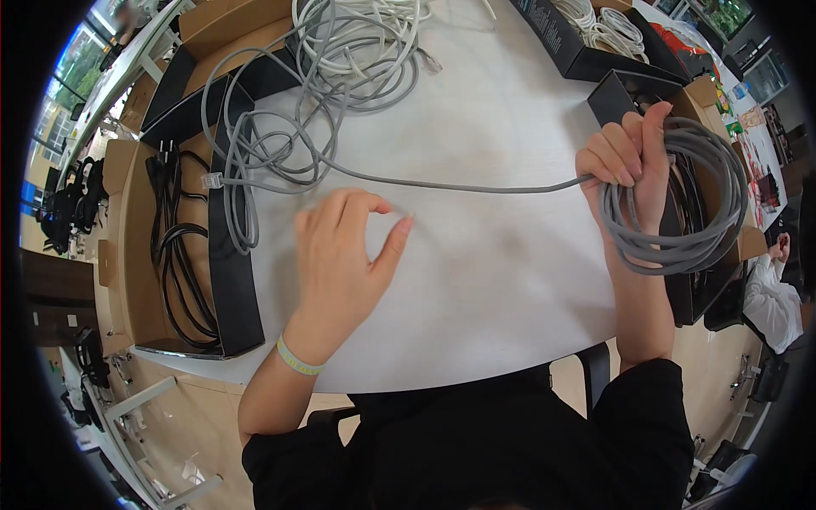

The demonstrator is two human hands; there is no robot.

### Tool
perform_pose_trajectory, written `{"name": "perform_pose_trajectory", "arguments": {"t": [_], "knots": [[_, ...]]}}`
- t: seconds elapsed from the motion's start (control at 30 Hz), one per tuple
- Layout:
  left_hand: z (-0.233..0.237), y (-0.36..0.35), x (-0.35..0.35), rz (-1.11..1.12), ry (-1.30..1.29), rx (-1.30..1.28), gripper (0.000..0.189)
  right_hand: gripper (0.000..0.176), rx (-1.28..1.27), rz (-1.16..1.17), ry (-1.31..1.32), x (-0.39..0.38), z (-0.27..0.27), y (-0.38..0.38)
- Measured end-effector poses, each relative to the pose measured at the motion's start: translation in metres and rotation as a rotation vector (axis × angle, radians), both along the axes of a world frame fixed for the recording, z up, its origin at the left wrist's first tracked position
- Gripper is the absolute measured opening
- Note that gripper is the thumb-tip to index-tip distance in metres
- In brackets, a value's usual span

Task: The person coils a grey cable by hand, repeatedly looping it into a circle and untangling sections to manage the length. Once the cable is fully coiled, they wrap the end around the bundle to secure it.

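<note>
Nearest, two bare hands reach over the white surface (510, 314). The left grip (336, 246) hangs partly open, thumb and index finger apart, with nothing in it. The right grip (627, 157) is curled closed on a coil of grey cable (729, 200), whose loops hang mainly to its right and cross the forearm. One taut grey strand (476, 189) leaves the right grip, passes just beyond the left fingertips without touching, and joins one grey tangle (280, 149) beyond the left grip; whether the tangle is a single cable cannot be told. Four open boxes flank the surface: two at left, the nearer (238, 297) holding black cords (183, 280), and two at right, the farther (552, 51) holding white cables (616, 34). Farthest lies one heap of white cable (361, 51).
</note>
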State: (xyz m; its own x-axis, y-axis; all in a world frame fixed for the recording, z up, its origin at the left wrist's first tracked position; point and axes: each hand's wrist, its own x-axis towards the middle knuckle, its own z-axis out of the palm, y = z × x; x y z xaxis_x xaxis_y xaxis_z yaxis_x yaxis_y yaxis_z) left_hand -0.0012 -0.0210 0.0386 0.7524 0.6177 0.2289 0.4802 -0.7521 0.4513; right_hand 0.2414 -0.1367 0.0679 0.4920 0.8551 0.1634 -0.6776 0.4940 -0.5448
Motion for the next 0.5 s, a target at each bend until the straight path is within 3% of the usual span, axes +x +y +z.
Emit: {"name": "perform_pose_trajectory", "arguments": {"t": [0.03, 0.1, 0.2, 0.5], "knots": [[-0.001, -0.001, 0.002, 0.002, -0.001, -0.002, 0.030, 0.046, -0.012, -0.002, -0.009, 0.000, 0.000, 0.000], [-0.003, -0.003, 0.006, 0.047, -0.020, -0.295, 0.034, 0.046, -0.011, 0.009, -0.017, 0.001, 0.000, 0.000], [-0.017, 0.006, 0.006, 0.034, -0.244, -0.080, 0.044, 0.046, -0.010, 0.024, -0.024, 0.001, 0.001, 0.000], [-0.020, 0.008, 0.006, 0.126, -0.306, -0.110, 0.074, 0.046, -0.007, 0.034, -0.025, -0.002, 0.004, -0.002]]}}
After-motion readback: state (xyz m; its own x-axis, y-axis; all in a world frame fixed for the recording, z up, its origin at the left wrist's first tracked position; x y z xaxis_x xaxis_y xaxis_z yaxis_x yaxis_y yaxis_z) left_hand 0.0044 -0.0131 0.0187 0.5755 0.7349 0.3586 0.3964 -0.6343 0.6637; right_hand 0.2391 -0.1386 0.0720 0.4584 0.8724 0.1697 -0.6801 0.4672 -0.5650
